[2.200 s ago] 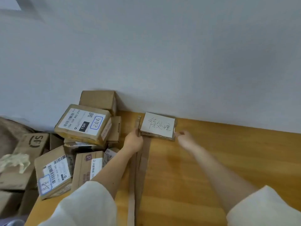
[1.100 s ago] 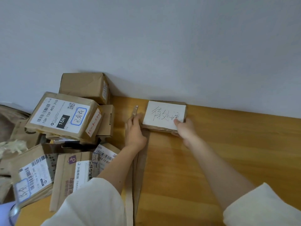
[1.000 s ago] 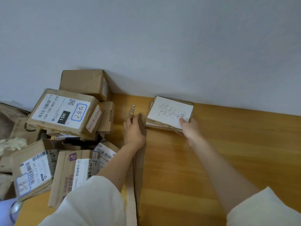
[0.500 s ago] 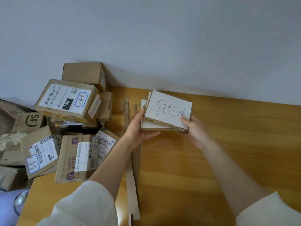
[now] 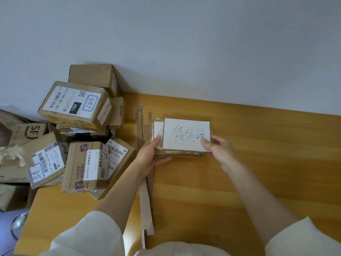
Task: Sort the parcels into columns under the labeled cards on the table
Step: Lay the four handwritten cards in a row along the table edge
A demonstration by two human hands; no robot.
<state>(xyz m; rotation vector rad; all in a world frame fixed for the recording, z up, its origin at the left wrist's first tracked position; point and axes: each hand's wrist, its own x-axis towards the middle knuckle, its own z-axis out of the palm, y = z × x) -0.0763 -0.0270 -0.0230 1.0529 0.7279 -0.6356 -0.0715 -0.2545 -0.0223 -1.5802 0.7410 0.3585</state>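
Observation:
A small stack of labeled cards (image 5: 186,133), cardboard pieces faced with white paper, is held just above the wooden table (image 5: 258,163). The top card bears black handwriting. A second white card (image 5: 158,133) sticks out at the stack's left. My left hand (image 5: 150,156) grips the stack's left end, thumb on the second card. My right hand (image 5: 219,150) pinches the top card's right edge. A heap of brown parcels (image 5: 75,108) with shipping labels lies at the table's left end, some flat (image 5: 86,165), some stacked against the wall.
Long cardboard strips (image 5: 145,200) lie lengthwise on the table under my left forearm. More boxes (image 5: 27,132) and crumpled paper sit past the table's left edge. A white wall (image 5: 184,43) backs the table. Bare wood stretches right of the cards.
The card stack was lifted from beside the wall and drawn toward me. My left hand left the cardboard strip and took the stack's left end; the second card now shows.

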